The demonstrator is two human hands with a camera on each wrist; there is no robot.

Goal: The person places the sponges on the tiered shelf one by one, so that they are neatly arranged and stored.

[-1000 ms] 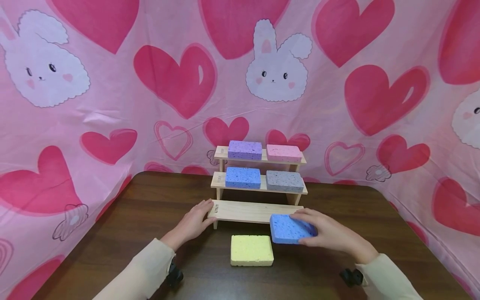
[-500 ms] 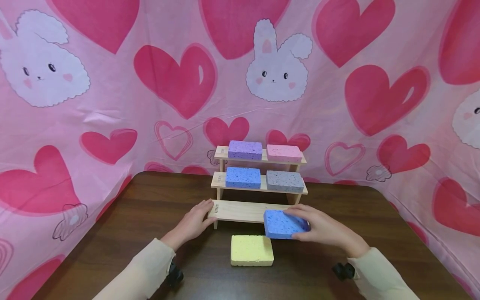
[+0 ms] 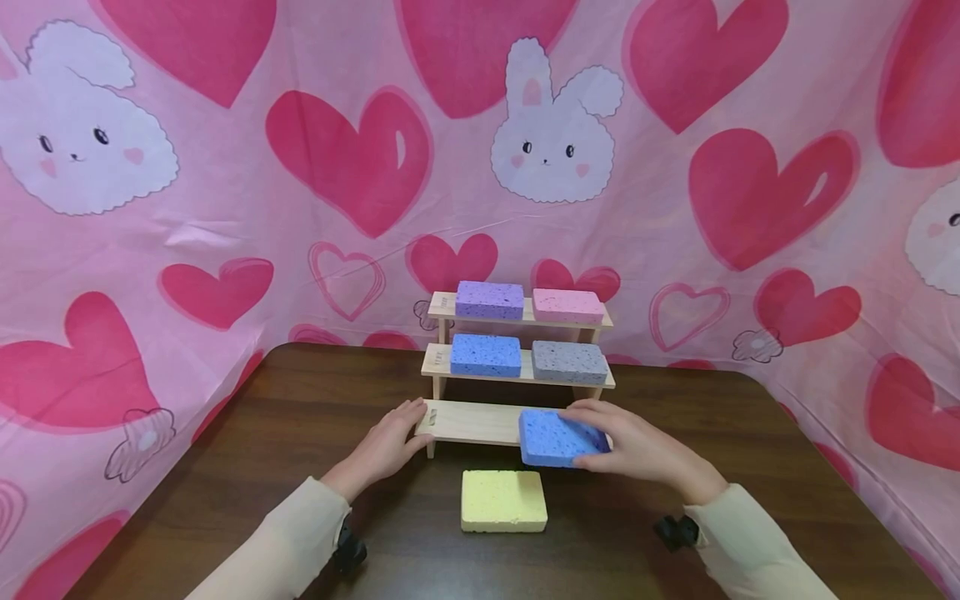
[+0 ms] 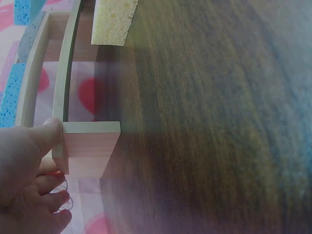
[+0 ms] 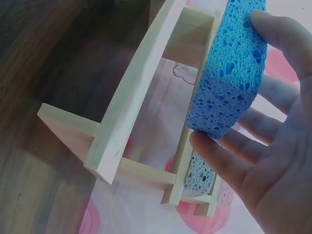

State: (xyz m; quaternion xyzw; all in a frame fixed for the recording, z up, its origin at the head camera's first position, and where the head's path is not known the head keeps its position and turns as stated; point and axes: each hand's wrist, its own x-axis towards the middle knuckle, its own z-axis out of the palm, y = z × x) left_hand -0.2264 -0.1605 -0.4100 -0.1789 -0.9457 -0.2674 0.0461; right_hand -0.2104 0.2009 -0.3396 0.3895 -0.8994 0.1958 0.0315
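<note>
My right hand [image 3: 637, 442] grips a blue sponge [image 3: 551, 437] between thumb and fingers, just above the front right of the wooden three-step shelf rack [image 3: 472, 421]. In the right wrist view the blue sponge [image 5: 226, 73] is tilted, its porous edge facing the camera. My left hand [image 3: 386, 442] holds the left end of the rack's lowest step, thumb on the front edge and fingers at the side; the left wrist view shows the thumb [image 4: 46, 134] against the board. A yellow sponge [image 3: 504, 502] lies flat on the table in front of the rack.
On the middle step sit another blue sponge [image 3: 486, 356] and a grey sponge [image 3: 570, 362]. The top step carries a purple sponge [image 3: 490, 300] and a pink sponge [image 3: 567, 307]. A pink heart-patterned cloth [image 3: 465, 192] hangs behind the dark wooden table [image 3: 315, 400].
My right hand has moved left and slightly away from me with the blue sponge, bringing it over the lowest step. The left hand has stayed on the rack.
</note>
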